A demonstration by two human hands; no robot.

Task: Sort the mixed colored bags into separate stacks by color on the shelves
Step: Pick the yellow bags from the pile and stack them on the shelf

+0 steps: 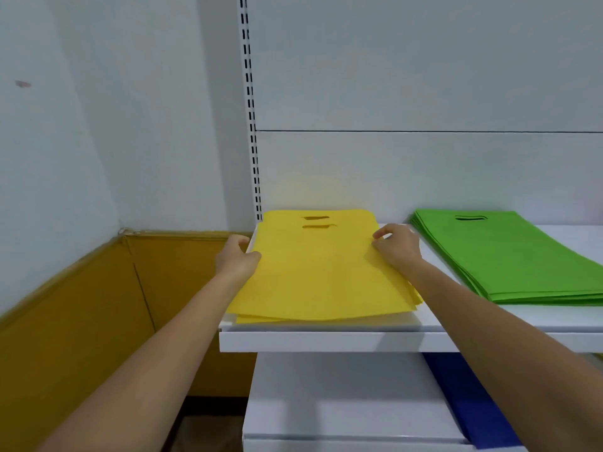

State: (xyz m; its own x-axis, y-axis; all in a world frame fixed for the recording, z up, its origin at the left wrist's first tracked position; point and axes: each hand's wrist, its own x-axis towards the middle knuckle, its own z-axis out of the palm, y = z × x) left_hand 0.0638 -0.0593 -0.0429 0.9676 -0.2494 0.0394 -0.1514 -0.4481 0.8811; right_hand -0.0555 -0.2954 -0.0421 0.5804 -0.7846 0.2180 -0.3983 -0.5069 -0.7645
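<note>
Left hand (236, 256), right hand (398, 244) — on yellow stack (313, 275)

— Obstructions at the yellow stack (319, 275)?
— Left hand (236, 256): fingertips hidden at the stack's left edge; number of bags cannot be told.
— Green stack (509, 256)?
— Cut off by the right picture edge; count likewise unreadable.
— Below?
— Blue bags (463, 396) partly hidden behind the upper shelf (326, 340) and the right forearm (505, 347); cut off at the bottom edge.
</note>
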